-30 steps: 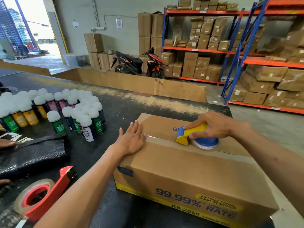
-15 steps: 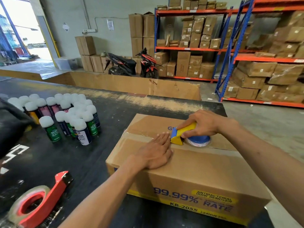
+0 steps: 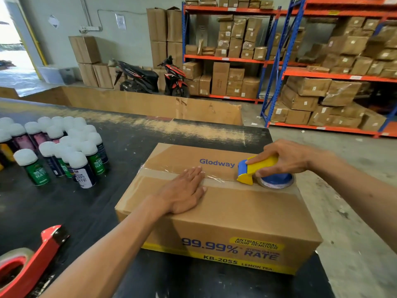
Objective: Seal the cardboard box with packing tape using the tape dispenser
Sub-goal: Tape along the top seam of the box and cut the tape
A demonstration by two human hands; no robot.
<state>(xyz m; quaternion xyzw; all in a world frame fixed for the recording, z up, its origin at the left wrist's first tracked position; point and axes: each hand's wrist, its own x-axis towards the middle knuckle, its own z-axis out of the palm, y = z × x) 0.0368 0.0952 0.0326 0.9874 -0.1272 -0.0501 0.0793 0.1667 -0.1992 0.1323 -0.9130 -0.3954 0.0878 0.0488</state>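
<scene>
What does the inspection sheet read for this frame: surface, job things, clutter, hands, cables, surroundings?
Surface: black table, worn pale along its far edge.
Job's things: cardboard box lies closed on the table; clear packing tape covers the left part of its top seam; yellow and blue tape dispenser rests on the seam near the right end.
Clutter: white-capped spray cans stand grouped at left; red tape dispenser lies at the near left edge.
Hands: left hand is pressed flat on the taped seam; right hand grips the yellow and blue dispenser.
Cables: a conduit runs down the far wall.
Surroundings: shelving racks of cartons, parked scooters.
</scene>
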